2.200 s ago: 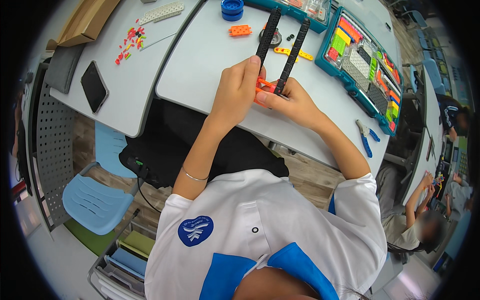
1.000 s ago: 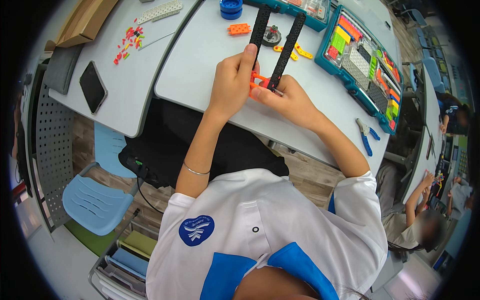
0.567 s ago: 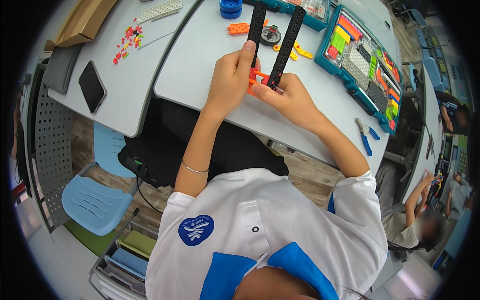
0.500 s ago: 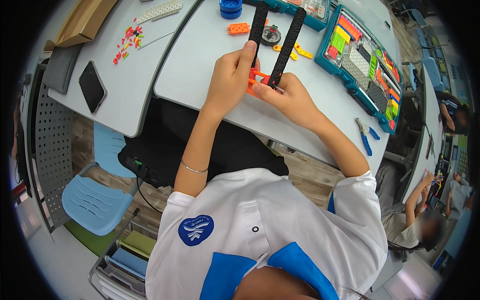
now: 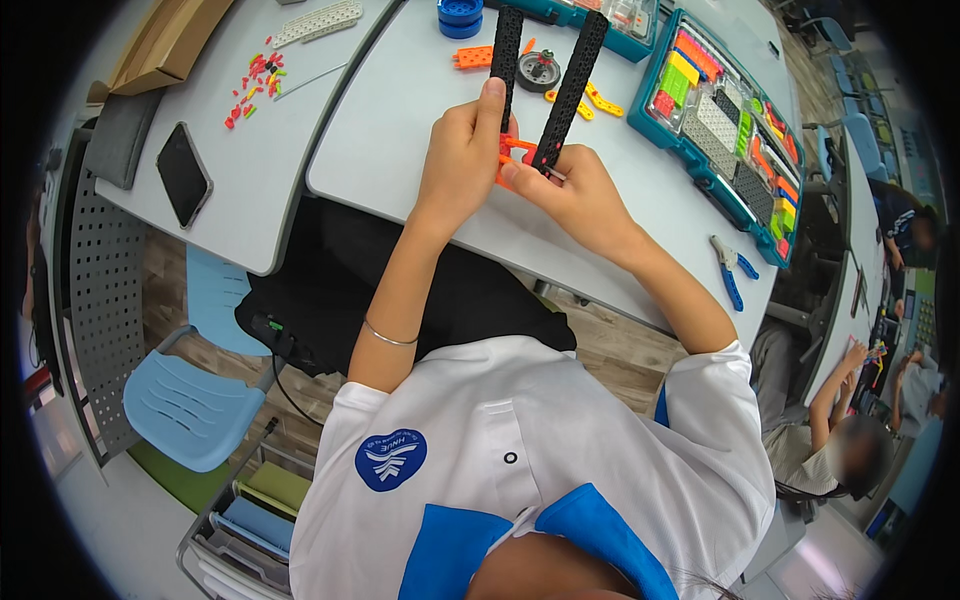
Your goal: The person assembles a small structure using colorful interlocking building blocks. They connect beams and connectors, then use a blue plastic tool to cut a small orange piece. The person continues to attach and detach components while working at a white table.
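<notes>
Between my hands, above the table's near edge, is a building-kit frame: two long black perforated beams (image 5: pixel 570 95) joined at the near end by orange and red connectors (image 5: pixel 515 148). My left hand (image 5: pixel 458 160) is closed round the left beam's lower end, its thumb lying up along the beam. With thumb and fingers my right hand (image 5: pixel 580 195) grips the lower end of the right beam, where a thin light grey rod (image 5: pixel 555 174) pokes out. Both beams point away from me, roughly side by side. The fingers partly hide the connectors.
Beyond the frame lie a grey-black wheel (image 5: pixel 539 71), yellow angled pieces (image 5: pixel 600 99), an orange plate (image 5: pixel 473 57) and blue wheels (image 5: pixel 460 17). At right are a teal parts case (image 5: pixel 640 125) and blue-handled pliers (image 5: pixel 733 270). A phone (image 5: pixel 185 175) and small coloured pegs (image 5: pixel 258 80) lie left.
The beams have shifted slightly to the left and tilted a little, with both hands still holding them. Nothing has been let go.
</notes>
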Demonstrator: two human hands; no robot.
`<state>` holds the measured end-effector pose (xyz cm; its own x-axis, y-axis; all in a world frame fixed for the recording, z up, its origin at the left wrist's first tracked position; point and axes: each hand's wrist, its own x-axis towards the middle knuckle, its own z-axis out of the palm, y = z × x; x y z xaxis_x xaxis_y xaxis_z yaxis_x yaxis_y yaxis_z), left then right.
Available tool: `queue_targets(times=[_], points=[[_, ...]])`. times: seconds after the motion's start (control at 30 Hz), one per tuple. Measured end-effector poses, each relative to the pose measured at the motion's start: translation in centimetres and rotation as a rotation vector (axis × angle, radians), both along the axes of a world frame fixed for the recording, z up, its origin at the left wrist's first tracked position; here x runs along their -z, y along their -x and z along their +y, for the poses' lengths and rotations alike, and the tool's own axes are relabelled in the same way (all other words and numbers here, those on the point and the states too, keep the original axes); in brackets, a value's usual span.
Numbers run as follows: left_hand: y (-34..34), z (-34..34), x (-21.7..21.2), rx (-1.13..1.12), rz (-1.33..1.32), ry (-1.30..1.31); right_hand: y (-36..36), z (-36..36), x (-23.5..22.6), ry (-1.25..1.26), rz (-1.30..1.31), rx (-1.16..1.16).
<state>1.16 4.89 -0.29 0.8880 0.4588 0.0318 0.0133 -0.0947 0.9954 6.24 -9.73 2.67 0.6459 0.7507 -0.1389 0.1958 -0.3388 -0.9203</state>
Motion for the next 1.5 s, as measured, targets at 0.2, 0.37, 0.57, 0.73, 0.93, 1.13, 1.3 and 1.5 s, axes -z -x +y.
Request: queue_targets(times=[0.2, 0.37, 0.57, 0.73, 0.93, 1.13, 1.3, 1.5], points=[[0.1, -0.1, 0.1, -0.038, -0.01, -0.014, -0.2, 0.1, 0.9, -0.077, 0.049, 0.027], [0.0, -0.3, -0.2, -0.061, 0.006, 0.015, -0.3, 0.1, 0.6, -0.017, 0.011, 0.014], [-0.1, -0.5, 0.0, -0.061, 0.013, 0.021, -0.6, 0.0, 0.3, 0.083, -0.08, -0.01], [0.6, -0.7, -0.6, 0.042, 0.065, 0.271, -0.4, -0.3, -0.7, 0.07, 0.033, -0.023], [0.7, -0.3, 0.4, 0.007, -0.021, 0.109, -0.2, -0.4, -0.6, 0.092, 0.08, -0.073], [0.6, -0.6, 0.2, -0.102, -0.091, -0.082, 0.0, 0.0, 0.7, -0.049, 0.058, 0.009], [0.5, -0.9, 0.2, -0.14, -0.065, -0.134, 0.1, 0.1, 0.8, -0.014, 0.011, 0.04], [0.6, 1.2, 0.5, -0.003, -0.075, 0.123, -0.6, -1.4, -1.0, -0.07, 0.327, -0.126]])
